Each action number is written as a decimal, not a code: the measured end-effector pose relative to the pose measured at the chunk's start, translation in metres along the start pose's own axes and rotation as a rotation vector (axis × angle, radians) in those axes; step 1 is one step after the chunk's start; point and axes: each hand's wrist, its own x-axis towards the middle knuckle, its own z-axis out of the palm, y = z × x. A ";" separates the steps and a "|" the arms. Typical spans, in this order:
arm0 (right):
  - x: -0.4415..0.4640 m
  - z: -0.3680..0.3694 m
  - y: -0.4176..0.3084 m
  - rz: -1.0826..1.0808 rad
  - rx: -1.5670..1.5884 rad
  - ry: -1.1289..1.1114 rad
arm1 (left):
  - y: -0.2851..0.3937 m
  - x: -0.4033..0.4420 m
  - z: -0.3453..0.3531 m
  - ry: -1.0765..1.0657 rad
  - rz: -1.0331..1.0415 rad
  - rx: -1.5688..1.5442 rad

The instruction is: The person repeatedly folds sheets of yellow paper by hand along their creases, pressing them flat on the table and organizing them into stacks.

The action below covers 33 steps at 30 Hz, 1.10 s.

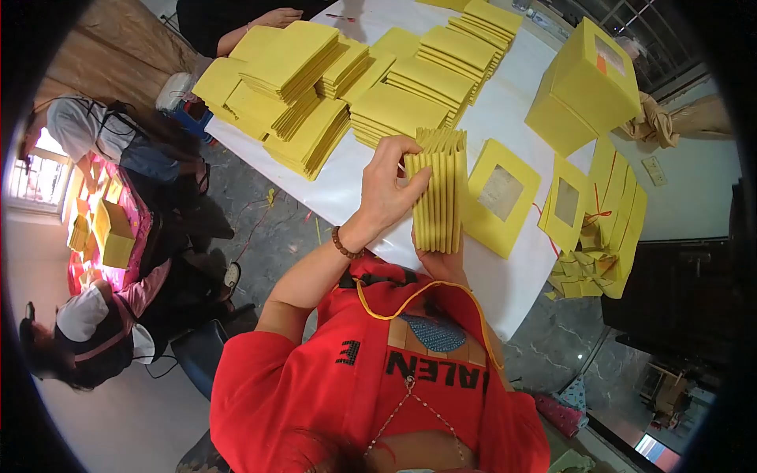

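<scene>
A stack of flat, folded yellow paper pieces (438, 197) is held upright before my chest, its rounded folds toward me. My left hand (392, 183), with a beaded bracelet at the wrist, grips its left side, thumb on the folds and fingers around the upper corner. My right hand (443, 264) supports the lower end and is mostly hidden behind the stack. Just right of it, a flat yellow piece with a pale window (503, 197) lies on the white-covered table (347, 193). More folded yellow stacks (398, 110) lie beyond my left hand.
A large yellow box (579, 91) stands at the far right of the table. Another windowed piece (565, 203) and red-tied yellow bundles (611, 221) lie at the right edge. A person's hand (277, 17) shows across the table. People work at a pink-covered table (140, 229) on the left.
</scene>
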 end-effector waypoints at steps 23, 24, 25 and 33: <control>-0.004 -0.004 0.000 -0.100 -0.134 0.049 | -0.005 -0.005 0.006 -0.059 -0.368 -0.155; -0.006 -0.005 -0.001 -0.153 -0.230 0.076 | -0.003 -0.008 0.004 -0.063 -0.367 -0.292; -0.011 -0.007 -0.001 -0.202 -0.320 0.110 | -0.003 -0.014 -0.001 -0.069 -0.373 -0.424; 0.005 0.003 0.023 -0.393 -1.060 0.161 | -0.060 -0.080 -0.042 0.147 -0.814 -0.779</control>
